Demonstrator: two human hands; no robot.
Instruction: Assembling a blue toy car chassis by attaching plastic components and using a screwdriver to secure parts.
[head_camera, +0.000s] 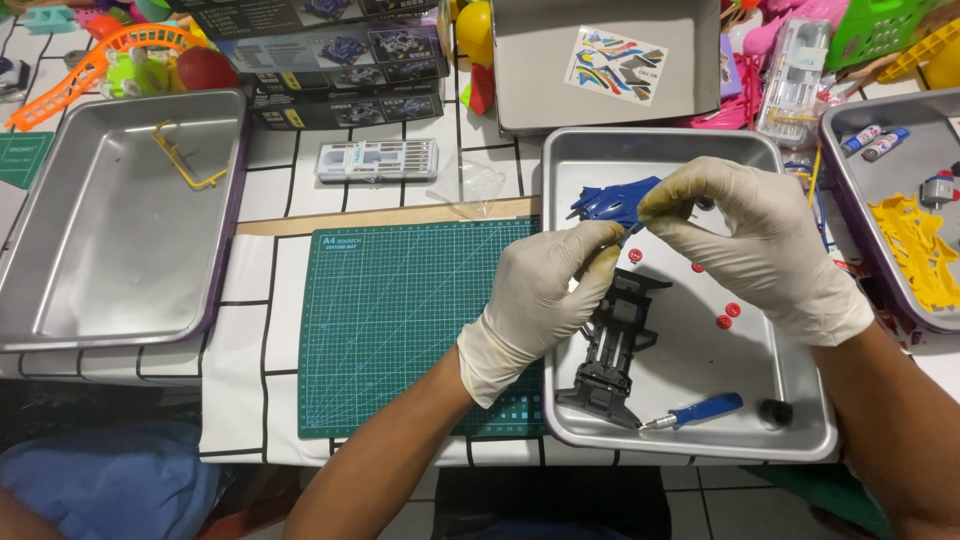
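Work surface: a white cloth with black grid lines, crowded with toys and boxes at the far edge. Over the middle metal tray (800, 420), the black model car chassis (615, 345) is gripped at its upper end by the gloved left hand (535, 300), fingers closed on it. The gloved right hand (760, 245) pinches something small just beside the blue car body shell (612, 202); what it is cannot be made out. In the tray: red wheel hubs (727, 316), a blue-handled screwdriver (695, 411). Left: green cutting mat (400, 320), second tray (110, 230).
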